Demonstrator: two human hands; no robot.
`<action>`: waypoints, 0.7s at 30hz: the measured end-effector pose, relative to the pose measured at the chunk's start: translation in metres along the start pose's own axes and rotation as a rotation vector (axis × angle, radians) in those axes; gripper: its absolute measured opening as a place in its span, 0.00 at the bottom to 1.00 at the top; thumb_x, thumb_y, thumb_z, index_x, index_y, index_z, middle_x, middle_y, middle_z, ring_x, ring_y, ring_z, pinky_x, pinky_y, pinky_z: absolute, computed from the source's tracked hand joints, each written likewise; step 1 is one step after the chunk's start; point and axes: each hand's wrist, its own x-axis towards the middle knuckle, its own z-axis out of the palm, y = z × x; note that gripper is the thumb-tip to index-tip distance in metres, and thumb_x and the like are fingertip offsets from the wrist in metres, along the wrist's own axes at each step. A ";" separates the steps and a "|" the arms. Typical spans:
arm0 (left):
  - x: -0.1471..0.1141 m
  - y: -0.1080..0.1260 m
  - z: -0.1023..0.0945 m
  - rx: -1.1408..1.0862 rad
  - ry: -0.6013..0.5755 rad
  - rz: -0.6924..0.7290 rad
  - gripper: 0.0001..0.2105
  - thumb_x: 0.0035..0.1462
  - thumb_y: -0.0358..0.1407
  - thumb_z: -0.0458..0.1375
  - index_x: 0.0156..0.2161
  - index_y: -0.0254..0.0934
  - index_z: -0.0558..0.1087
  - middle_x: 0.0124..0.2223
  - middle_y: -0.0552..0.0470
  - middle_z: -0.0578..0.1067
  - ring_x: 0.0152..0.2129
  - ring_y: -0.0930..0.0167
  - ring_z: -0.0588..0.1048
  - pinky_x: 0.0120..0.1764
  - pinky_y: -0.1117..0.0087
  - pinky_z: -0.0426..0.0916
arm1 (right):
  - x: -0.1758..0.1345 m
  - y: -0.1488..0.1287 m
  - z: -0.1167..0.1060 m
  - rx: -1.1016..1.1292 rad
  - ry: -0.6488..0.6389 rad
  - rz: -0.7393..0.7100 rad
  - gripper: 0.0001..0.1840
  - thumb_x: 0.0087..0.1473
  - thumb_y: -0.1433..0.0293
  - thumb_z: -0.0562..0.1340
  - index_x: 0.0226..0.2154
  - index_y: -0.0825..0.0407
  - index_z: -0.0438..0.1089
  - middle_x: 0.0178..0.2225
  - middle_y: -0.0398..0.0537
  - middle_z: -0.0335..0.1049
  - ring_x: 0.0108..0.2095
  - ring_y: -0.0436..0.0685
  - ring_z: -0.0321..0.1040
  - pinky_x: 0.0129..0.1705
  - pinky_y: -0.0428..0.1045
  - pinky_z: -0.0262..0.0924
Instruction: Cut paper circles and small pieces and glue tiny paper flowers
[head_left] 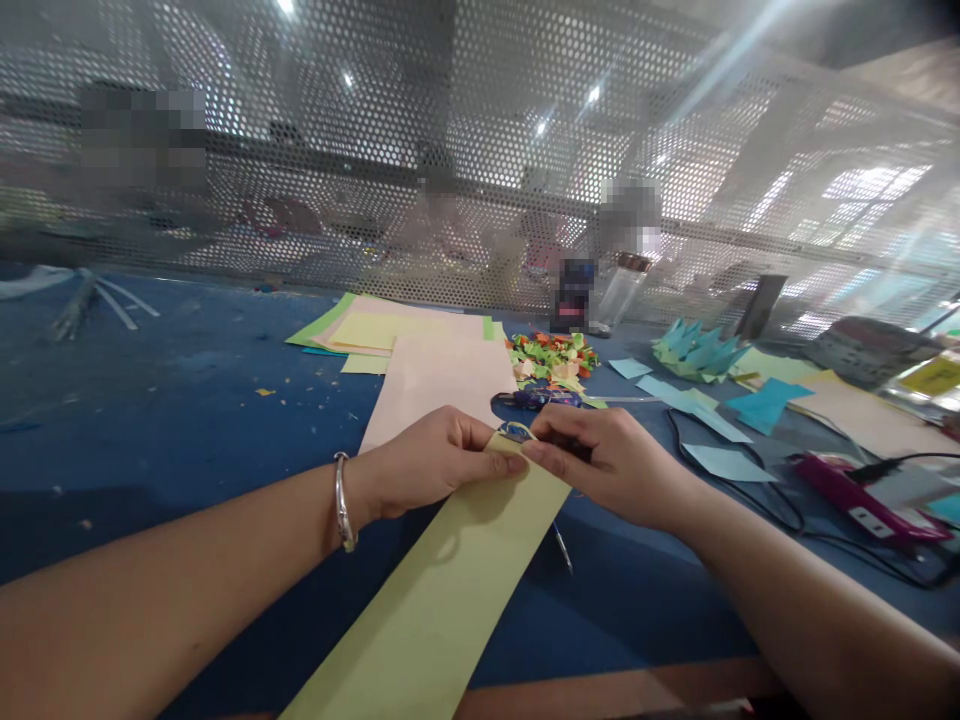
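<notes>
A long pale yellow-green paper strip slants from the table's front edge up to both hands. My left hand pinches the left corner of its far end, thumb on top. My right hand pinches the right corner between thumb and curled fingers. Between the hands, the paper's end edge is bent up into a small curve, with something bluish showing at it. A thin pen-like tool pokes out from under the strip on the right. Just beyond the fingers lies a dark blue patterned tool with a pale stick at its right.
Behind lie a pale pink sheet, stacked coloured papers and a pile of paper scraps. At right are a blue pointed paper piece, blue paper cuttings, cables and a magenta power strip. A perforated metal screen bounds the table.
</notes>
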 end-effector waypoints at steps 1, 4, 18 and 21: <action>0.000 0.000 0.000 0.002 0.001 0.000 0.12 0.55 0.44 0.68 0.30 0.35 0.80 0.26 0.55 0.77 0.18 0.79 0.68 0.23 0.77 0.59 | 0.000 0.000 0.000 0.003 -0.001 -0.001 0.16 0.64 0.57 0.57 0.32 0.51 0.68 0.21 0.36 0.56 0.21 0.47 0.49 0.23 0.45 0.45; 0.000 -0.001 0.000 0.004 -0.004 -0.003 0.12 0.55 0.44 0.67 0.31 0.35 0.80 0.27 0.54 0.77 0.18 0.79 0.69 0.23 0.77 0.60 | -0.001 0.000 0.002 0.012 0.000 -0.003 0.16 0.64 0.57 0.57 0.31 0.51 0.66 0.21 0.36 0.55 0.21 0.47 0.49 0.23 0.45 0.45; 0.001 -0.003 -0.003 0.002 0.029 -0.017 0.12 0.53 0.42 0.69 0.29 0.35 0.79 0.25 0.56 0.76 0.18 0.78 0.70 0.24 0.77 0.63 | 0.003 0.000 0.005 0.027 -0.015 0.007 0.16 0.65 0.57 0.57 0.32 0.52 0.67 0.21 0.36 0.56 0.21 0.47 0.50 0.23 0.45 0.46; 0.000 -0.003 -0.004 -0.017 0.013 -0.032 0.11 0.54 0.42 0.68 0.29 0.35 0.79 0.24 0.55 0.76 0.18 0.78 0.70 0.23 0.77 0.62 | 0.004 0.000 0.007 0.038 -0.026 0.019 0.17 0.65 0.57 0.57 0.32 0.52 0.67 0.22 0.37 0.57 0.22 0.47 0.51 0.24 0.45 0.47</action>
